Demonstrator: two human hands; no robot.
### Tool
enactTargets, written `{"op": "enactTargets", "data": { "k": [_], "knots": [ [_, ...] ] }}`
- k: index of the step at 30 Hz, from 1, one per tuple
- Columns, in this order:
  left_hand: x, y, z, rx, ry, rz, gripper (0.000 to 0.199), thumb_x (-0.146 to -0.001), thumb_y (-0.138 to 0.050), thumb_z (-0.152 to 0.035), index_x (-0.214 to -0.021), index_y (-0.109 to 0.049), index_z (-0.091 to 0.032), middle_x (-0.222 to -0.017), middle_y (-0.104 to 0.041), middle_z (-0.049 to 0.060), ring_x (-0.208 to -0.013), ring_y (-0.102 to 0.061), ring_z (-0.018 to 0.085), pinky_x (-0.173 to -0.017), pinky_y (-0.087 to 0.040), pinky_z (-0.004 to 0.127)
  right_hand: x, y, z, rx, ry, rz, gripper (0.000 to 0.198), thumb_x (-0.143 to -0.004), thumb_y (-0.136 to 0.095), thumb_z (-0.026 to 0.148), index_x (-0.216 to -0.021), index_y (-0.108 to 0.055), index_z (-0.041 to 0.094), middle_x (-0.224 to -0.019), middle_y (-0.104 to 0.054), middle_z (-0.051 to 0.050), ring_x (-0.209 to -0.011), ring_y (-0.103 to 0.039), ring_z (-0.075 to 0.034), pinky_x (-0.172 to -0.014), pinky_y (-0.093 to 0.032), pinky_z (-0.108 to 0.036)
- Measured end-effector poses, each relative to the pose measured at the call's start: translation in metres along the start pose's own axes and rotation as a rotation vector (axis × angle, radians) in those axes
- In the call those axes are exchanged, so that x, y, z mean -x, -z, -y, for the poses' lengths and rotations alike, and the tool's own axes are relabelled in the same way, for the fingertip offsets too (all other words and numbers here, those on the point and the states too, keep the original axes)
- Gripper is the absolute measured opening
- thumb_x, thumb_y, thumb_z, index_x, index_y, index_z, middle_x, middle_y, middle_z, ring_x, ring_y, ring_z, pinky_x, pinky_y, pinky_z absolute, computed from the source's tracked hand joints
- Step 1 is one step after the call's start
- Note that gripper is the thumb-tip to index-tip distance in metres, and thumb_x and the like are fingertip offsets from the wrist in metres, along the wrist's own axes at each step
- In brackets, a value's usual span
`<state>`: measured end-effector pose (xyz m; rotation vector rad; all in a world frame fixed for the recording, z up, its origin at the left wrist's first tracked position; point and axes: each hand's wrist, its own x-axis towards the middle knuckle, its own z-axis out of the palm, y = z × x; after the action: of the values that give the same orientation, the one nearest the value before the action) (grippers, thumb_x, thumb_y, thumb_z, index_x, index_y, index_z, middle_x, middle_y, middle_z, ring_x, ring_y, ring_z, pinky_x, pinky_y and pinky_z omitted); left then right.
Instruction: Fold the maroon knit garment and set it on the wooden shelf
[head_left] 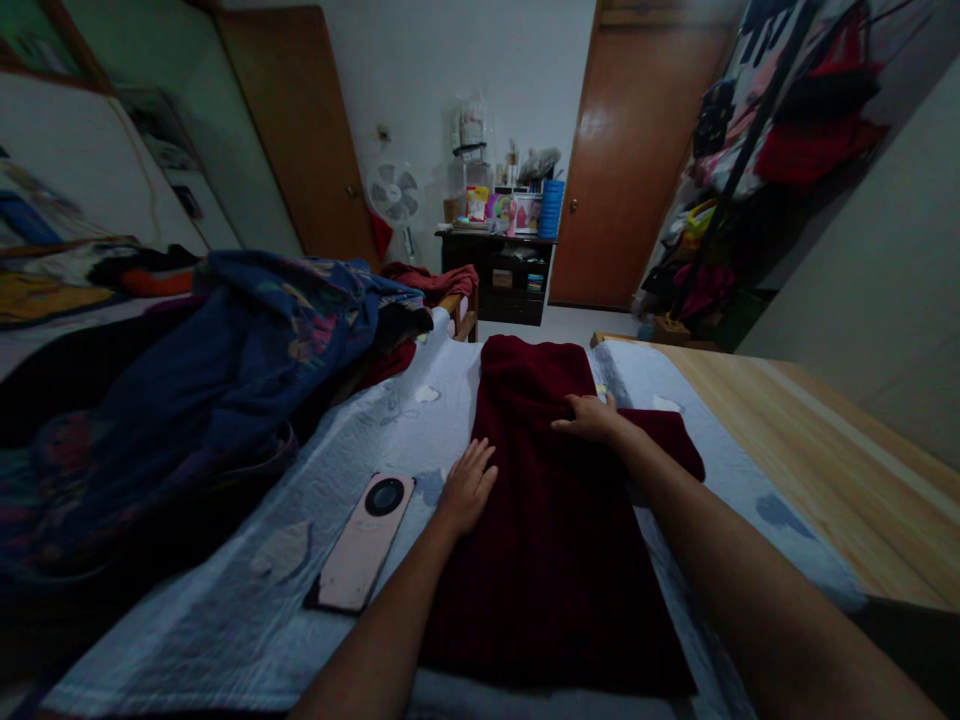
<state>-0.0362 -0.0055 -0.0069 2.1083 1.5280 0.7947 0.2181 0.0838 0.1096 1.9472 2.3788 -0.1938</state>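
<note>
touching garment (pixel 551 570), palms down: left hand (pixel 470 483), right hand (pixel 590 416)

My room is dim and cool-toned, with a soft sheen on the brown door (pixel 641 160) at right. Shadow swallows most detail in my dark red garment (pixel 555 560) and beneath the blue cloth (pixel 247 340). Toward the edges everything stretches and smears, my forearms (pixel 720 530) included; the hanging things (pixel 817 150) look blurred.
</note>
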Motion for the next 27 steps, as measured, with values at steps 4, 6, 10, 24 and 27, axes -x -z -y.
{"op": "enactTargets", "data": {
  "k": [4,6,10,24,27],
  "knots": [
    [0.001,0.003,0.005,0.184,0.021,-0.076,0.046,-0.096,-0.030,-0.035,-0.136,-0.046,-0.016,-0.149,-0.039,0.009,-0.141,-0.028,0.017,-0.118,-0.022,0.040,-0.001,0.005,0.004,0.030,0.044,0.041,0.037,-0.077,-0.062,0.027,-0.113,-0.060,0.017,-0.113,-0.066,-0.012,-0.101,-0.062,-0.026,-0.085,-0.043,-0.034],
    [0.001,0.004,0.007,0.218,0.029,-0.093,0.044,-0.095,-0.032,-0.031,-0.135,-0.047,-0.018,-0.149,-0.040,0.007,-0.141,-0.029,0.016,-0.117,-0.023,0.040,0.004,0.014,0.006,0.043,0.062,-0.010,0.034,-0.079,-0.055,0.019,-0.113,-0.060,0.018,-0.112,-0.066,-0.012,-0.100,-0.062,-0.025,-0.080,-0.043,-0.031],
    [0.001,0.006,0.004,0.068,-0.010,-0.073,0.046,-0.092,-0.038,-0.024,-0.137,-0.044,-0.018,-0.151,-0.037,0.008,-0.142,-0.026,0.017,-0.117,-0.025,0.041,0.015,0.038,0.007,0.115,0.037,-0.235,0.032,-0.087,-0.042,0.018,-0.114,-0.060,0.022,-0.106,-0.066,-0.011,-0.094,-0.062,-0.025,-0.072,-0.042,-0.031],
    [0.005,-0.010,-0.037,-0.529,-0.175,0.155,0.057,-0.090,-0.048,-0.034,-0.141,-0.040,-0.010,-0.150,-0.035,0.018,-0.141,-0.027,0.032,-0.114,-0.025,0.047,0.045,0.005,-0.043,0.197,0.086,-0.159,0.026,-0.082,-0.051,0.022,-0.107,-0.058,0.017,-0.106,-0.062,-0.014,-0.090,-0.059,-0.026,-0.076,-0.042,-0.037],
    [0.007,-0.016,-0.037,-0.549,-0.180,0.143,0.052,-0.090,-0.046,-0.025,-0.139,-0.042,-0.007,-0.148,-0.038,0.020,-0.139,-0.031,0.032,-0.112,-0.029,0.046,0.060,0.009,-0.060,0.198,0.083,-0.068,0.032,-0.075,-0.061,0.034,-0.103,-0.060,0.019,-0.105,-0.065,-0.012,-0.098,-0.058,-0.030,-0.086,-0.038,-0.047]
  ]
}}
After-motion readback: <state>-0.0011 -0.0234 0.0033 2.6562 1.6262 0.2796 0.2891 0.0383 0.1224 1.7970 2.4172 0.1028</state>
